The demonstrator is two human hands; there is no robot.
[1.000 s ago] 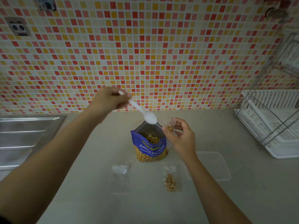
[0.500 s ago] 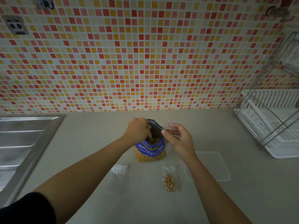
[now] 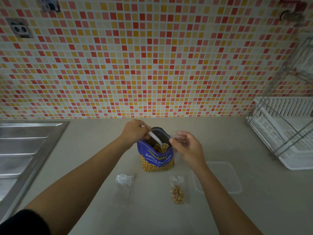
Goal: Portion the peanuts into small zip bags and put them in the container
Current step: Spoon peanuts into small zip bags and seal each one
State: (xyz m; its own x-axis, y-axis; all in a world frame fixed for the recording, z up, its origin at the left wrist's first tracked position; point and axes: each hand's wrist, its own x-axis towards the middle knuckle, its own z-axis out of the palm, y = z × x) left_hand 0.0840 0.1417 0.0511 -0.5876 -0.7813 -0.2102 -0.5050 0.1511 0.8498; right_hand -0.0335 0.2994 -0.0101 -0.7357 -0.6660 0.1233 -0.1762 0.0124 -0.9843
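- The left hand [image 3: 135, 133] grips the handle of a white plastic spoon [image 3: 154, 137], fingers [image 3: 145, 135] curled round it. The spoon's bowl sits inside the mouth of the upright salted peanuts pouch [image 3: 157, 161], loaded with peanuts [image 3: 164, 147].
- The right hand [image 3: 188, 149] pinches a small clear zip bag [image 3: 176, 135] just beside the pouch's right rim. How wide the bag's mouth stands is too faint to tell.
- The step in hand looks like carrying a spoonful across into the held bag. Lift the spoon level, clear the pouch rim without catching it, and tip only once the bowl is inside the bag's opening.
- Holding the bag close to the pouch means any spill falls back in.
- On the surface [image 3: 88, 167], a filled zip bag [image 3: 177, 194] lies near the clear container [image 3: 227, 180], not yet inside it. An empty zip bag [image 3: 124, 184] lies to its left.
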